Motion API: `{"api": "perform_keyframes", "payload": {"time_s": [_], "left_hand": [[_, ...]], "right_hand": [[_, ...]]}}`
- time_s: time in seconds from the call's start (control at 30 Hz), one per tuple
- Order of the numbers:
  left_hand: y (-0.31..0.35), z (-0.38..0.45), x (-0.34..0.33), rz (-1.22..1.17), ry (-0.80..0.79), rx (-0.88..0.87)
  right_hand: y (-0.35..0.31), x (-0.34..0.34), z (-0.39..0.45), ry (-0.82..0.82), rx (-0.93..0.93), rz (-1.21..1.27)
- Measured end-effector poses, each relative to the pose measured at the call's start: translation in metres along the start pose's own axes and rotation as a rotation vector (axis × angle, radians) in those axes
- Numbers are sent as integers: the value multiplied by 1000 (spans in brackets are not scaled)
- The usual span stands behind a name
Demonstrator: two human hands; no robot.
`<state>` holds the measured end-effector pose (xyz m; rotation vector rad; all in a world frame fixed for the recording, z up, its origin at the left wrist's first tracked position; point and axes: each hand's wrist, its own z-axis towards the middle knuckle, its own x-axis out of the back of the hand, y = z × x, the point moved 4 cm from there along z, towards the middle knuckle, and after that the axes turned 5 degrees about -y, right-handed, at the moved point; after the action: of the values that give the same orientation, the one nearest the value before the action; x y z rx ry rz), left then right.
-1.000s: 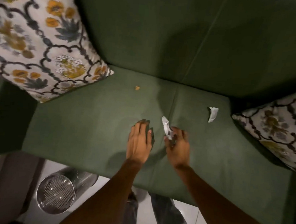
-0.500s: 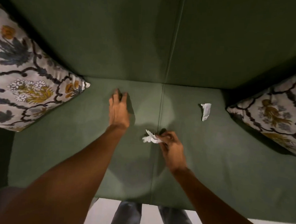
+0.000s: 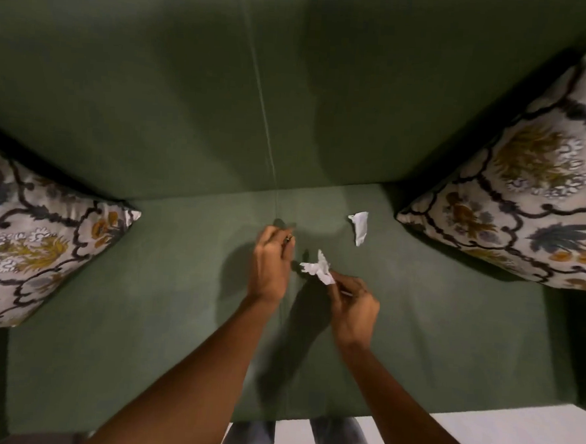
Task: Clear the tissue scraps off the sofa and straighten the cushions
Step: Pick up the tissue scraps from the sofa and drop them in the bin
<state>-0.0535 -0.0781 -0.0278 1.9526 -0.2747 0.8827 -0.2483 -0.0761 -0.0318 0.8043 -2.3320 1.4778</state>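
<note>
The right hand (image 3: 353,306) pinches a crumpled tissue scrap (image 3: 318,268) at its fingertips. The left hand (image 3: 271,262) is curled shut over something small and indistinct. A second scrap (image 3: 360,226) lies on the green sofa (image 3: 143,298) seat between patterned cushions, left (image 3: 36,244) and right (image 3: 526,195).

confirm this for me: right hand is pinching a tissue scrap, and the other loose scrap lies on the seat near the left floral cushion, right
Not quite. The right hand does pinch a tissue scrap, but the head view shows the other loose scrap lying on the seat near the right floral cushion, not the left one.
</note>
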Motion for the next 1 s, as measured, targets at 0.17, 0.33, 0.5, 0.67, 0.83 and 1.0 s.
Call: {"api": "perform_keyframes", "payload": {"time_s": [0.17, 0.33, 0.5, 0.67, 0.83, 1.0], "left_hand": [[67, 11, -48, 34, -134, -141], [109, 25, -88, 186, -222, -233], [111, 29, -119, 283, -253, -211], [96, 22, -123, 183, -229, -198], [71, 2, -100, 22, -101, -55], [33, -31, -61, -100, 57, 131]], "right_hand": [[13, 69, 30, 158, -119, 110], [25, 109, 59, 233, -178, 138], [37, 118, 73, 196, -180, 115], [42, 116, 76, 145, -180, 104], [34, 103, 62, 82, -136, 80], [10, 78, 42, -11, -60, 31]]}}
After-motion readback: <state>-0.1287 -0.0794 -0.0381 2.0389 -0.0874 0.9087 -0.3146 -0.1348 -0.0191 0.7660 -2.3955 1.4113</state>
